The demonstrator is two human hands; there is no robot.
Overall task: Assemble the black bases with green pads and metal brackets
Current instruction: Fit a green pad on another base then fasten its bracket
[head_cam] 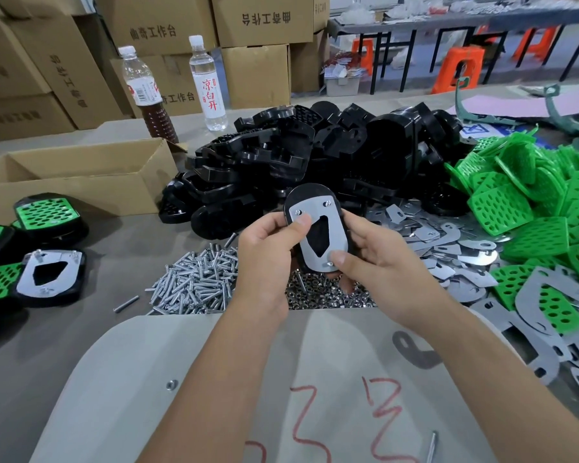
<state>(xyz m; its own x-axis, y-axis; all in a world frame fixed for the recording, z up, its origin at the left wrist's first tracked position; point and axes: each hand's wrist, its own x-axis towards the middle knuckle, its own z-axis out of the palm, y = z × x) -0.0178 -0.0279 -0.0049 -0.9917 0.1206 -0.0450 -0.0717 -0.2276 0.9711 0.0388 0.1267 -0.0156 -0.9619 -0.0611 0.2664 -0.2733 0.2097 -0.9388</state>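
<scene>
Brown cardboard boxes (81,55) stacked high at the back left. Long gray tables (448,20) with black legs far right, orange stools (458,70) underneath. Gray tabletop (181,345) up close.

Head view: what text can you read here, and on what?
"曲奇工作台": box behind the bottles.
"曲奇工作台", upside down: box to its right.
"凉白开": clear bottle.
Dark-drink bottle label: too blurred to read.
Left boxes: print too blurred.
Red scrawl on the sheet: unreadable.
</scene>
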